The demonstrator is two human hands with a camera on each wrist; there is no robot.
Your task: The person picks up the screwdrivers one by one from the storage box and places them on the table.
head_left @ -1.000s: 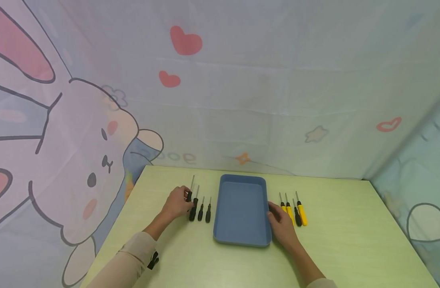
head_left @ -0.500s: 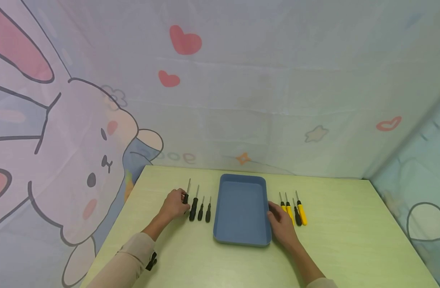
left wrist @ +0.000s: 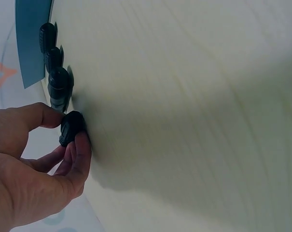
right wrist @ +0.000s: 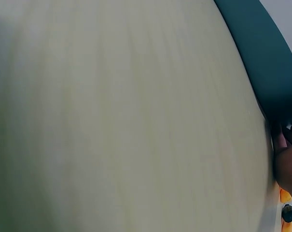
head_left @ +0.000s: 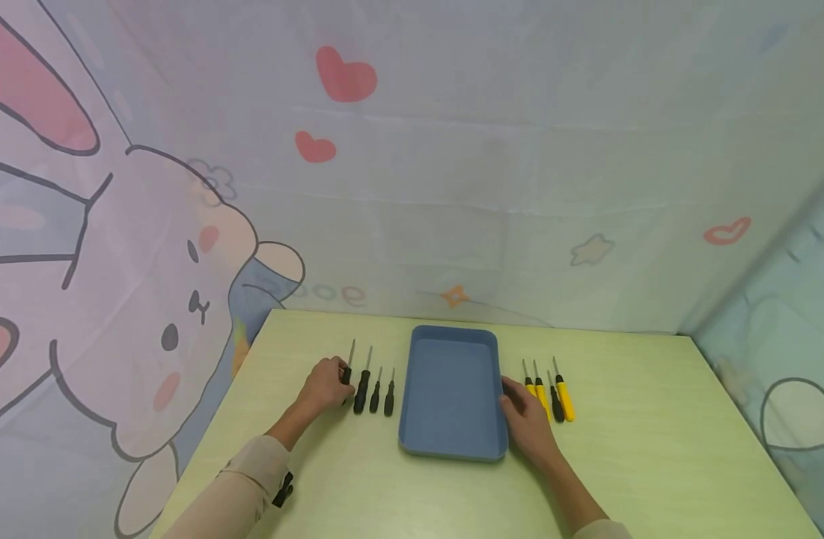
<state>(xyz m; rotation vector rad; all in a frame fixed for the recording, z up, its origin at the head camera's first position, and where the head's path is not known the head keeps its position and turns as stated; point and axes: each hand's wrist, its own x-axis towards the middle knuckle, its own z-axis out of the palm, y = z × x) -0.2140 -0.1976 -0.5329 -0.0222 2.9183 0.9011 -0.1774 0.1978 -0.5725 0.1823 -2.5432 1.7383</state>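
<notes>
My left hand [head_left: 324, 383] pinches the handle of a black screwdriver [head_left: 347, 374] at the left of the row. In the left wrist view, the thumb and fingers are on either side of the dark screwdriver handle [left wrist: 72, 128], low over the table. Just right of it lie three more black screwdrivers [head_left: 362, 391], shafts pointing away from me. My right hand [head_left: 529, 423] rests at the right side of a blue tray [head_left: 452, 455], its fingertips touching the side. The right wrist view shows only part of that hand [right wrist: 286, 164], by the tray corner.
Several screwdrivers, mostly yellow-handled [head_left: 565, 400], lie right of the right hand, with one black-handled screwdriver [head_left: 556, 404] among them. All lie on a pale green table [head_left: 654, 449]. A printed curtain [head_left: 452, 187] hangs behind its back edge.
My left hand has moved slightly left with the black screwdriver, away from the other three, and the screwdriver has come a little nearer to me. The right hand and tray have stayed put.
</notes>
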